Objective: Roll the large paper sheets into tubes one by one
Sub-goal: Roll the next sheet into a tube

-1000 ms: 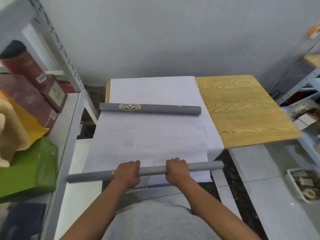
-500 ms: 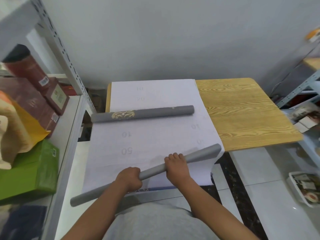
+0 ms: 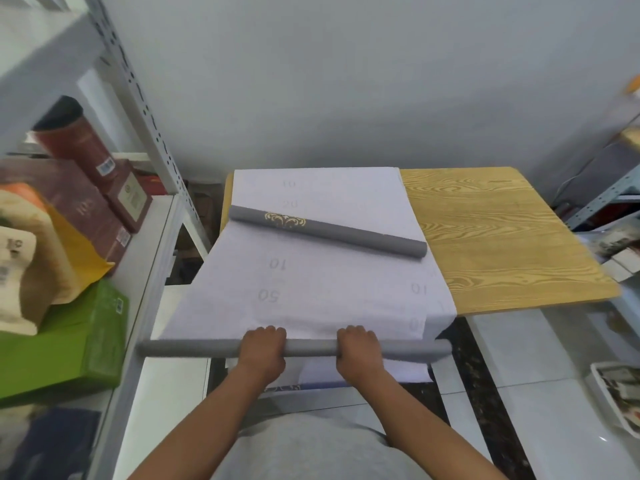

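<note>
From the head view, looking down over the person's arms, both hands are wrapped around a long grey rolled tube [image 3: 304, 348] held level at the near edge of the wood-grain surface [image 3: 502, 237]. The left hand [image 3: 262, 351] grips it left of centre, the right hand [image 3: 358, 351] grips it right of centre, knuckles up, fingers curled over the top, the two hands well apart along the roll. The tube sits at the near end of a large white paper sheet [image 3: 311, 282] printed faintly with numbers, which runs away across the surface and drapes over its front edge.

Further off, a second grey rolled tube with a gold ornament [image 3: 325, 231] lies slantwise on the same white sheet (untouched by either hand). To the left stands a grey metal shelf [image 3: 149, 271] carrying a green cardboard box [image 3: 65, 344] and dark red boxes [image 3: 90, 206].

I judge the step in hand to be the rolling itself: the near roll looks started, with most of the sheet still flat. The next move calls for turning the tube forward with even pressure from both hands, so the edges stay square, and the slanted tube will likely need clearing from the path.
</note>
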